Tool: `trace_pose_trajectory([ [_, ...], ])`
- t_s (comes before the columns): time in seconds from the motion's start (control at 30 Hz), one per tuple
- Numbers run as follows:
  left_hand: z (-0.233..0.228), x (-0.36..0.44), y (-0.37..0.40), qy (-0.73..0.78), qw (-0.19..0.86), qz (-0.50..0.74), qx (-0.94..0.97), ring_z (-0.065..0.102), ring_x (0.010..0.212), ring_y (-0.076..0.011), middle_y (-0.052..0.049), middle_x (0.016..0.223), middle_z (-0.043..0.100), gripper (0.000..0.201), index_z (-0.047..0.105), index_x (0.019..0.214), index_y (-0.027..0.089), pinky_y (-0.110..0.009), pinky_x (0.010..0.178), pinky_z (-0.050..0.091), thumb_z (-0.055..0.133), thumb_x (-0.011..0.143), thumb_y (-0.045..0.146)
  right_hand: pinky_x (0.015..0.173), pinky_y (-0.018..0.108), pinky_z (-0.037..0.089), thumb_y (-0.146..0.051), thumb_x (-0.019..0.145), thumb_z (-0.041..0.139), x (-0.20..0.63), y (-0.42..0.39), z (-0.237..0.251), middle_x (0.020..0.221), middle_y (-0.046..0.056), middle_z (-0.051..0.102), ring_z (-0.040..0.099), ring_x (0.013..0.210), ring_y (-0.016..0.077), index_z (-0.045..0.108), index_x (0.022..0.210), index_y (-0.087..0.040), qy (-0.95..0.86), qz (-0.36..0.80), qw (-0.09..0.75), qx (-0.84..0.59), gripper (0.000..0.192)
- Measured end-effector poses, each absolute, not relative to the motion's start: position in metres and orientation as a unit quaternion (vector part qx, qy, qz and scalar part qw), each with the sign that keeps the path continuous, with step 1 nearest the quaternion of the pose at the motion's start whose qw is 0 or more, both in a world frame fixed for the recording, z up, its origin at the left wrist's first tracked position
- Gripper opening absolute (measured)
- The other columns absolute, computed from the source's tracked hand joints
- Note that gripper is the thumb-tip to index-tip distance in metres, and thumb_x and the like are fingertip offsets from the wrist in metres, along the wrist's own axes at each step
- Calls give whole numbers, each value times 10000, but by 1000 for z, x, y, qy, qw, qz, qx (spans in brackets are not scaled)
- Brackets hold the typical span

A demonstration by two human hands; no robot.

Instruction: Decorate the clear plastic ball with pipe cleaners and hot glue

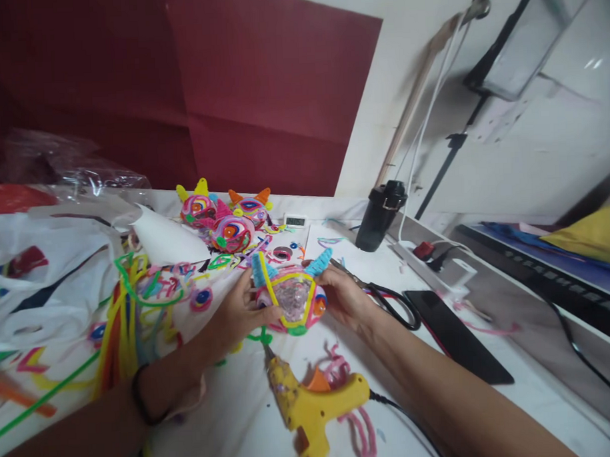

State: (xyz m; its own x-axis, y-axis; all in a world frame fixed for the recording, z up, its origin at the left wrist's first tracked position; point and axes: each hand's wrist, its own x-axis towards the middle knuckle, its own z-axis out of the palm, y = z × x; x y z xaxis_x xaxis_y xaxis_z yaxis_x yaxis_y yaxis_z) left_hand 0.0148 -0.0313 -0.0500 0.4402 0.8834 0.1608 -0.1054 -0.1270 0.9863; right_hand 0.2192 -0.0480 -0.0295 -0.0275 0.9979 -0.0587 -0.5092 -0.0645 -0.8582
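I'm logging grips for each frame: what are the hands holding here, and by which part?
Both hands hold one pipe-cleaner ball ornament by its sides: the left hand on its left edge, the right hand on its right edge below a blue horn.

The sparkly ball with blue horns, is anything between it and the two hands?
No. Both hands already hold the ball: the left hand grips its left side, the right hand its right. Nothing sits between them. The yellow glue gun lies nearer the camera, and the scissors to the right.
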Motion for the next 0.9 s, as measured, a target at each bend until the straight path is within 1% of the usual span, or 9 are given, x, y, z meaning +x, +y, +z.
trace_pose_trajectory([
  [0.13, -46, 10, -27, 315, 569, 450, 612, 591, 1241, -267, -74, 1320, 642, 722, 500, 1316, 206, -349, 1012, 517, 841, 701, 368, 756, 342, 556, -100, 526, 616, 212, -34, -28, 732, 0, 726, 685, 841, 252, 627, 716, -203, -347, 652, 589, -328, 216],
  [0.23, -49, 7, -24, 328, 583, 445, 595, 651, 1146, -285, -71, 1199, 705, 624, 582, 1186, 185, -377, 959, 545, 858, 667, 394, 776, 353, 572, -97, 525, 591, 208, -22, -30, 744, 10, 737, 699, 838, 251, 608, 731, -200, -351, 672, 575, -308, 231],
  [0.33, -53, 5, -22, 341, 589, 445, 582, 698, 1031, -297, -74, 1078, 744, 597, 620, 1100, 170, -391, 888, 567, 881, 615, 400, 785, 361, 584, -92, 530, 567, 206, -12, -35, 748, 17, 743, 712, 819, 247, 613, 780, -193, -355, 690, 557, -295, 273],
  [0.47, -54, 6, -24, 342, 584, 457, 577, 703, 998, -290, -71, 1068, 744, 614, 614, 1116, 177, -396, 879, 561, 883, 603, 384, 797, 373, 589, -99, 545, 573, 206, -7, -41, 748, 26, 748, 721, 820, 252, 618, 783, -189, -361, 705, 540, -286, 258],
  [0.57, -55, 8, -25, 327, 577, 468, 584, 686, 1046, -286, -66, 1106, 730, 625, 602, 1140, 188, -395, 914, 548, 876, 615, 388, 803, 380, 587, -107, 556, 585, 208, -7, -45, 748, 23, 750, 721, 832, 257, 623, 774, -193, -367, 708, 532, -286, 237],
  [0.67, -56, 8, -26, 326, 569, 469, 591, 667, 1081, -292, -71, 1118, 719, 585, 595, 1118, 187, -402, 923, 545, 857, 645, 408, 811, 383, 581, -111, 564, 597, 211, -8, -47, 764, 20, 754, 719, 850, 259, 631, 781, -194, -371, 708, 529, -287, 235],
  [0.9, -54, 7, -29, 325, 585, 455, 587, 665, 1086, -302, -77, 1118, 720, 603, 575, 1139, 202, -431, 923, 549, 859, 643, 396, 826, 373, 563, -107, 553, 611, 210, -9, -49, 789, 18, 759, 706, 895, 262, 646, 771, -195, -372, 698, 540, -288, 238],
])
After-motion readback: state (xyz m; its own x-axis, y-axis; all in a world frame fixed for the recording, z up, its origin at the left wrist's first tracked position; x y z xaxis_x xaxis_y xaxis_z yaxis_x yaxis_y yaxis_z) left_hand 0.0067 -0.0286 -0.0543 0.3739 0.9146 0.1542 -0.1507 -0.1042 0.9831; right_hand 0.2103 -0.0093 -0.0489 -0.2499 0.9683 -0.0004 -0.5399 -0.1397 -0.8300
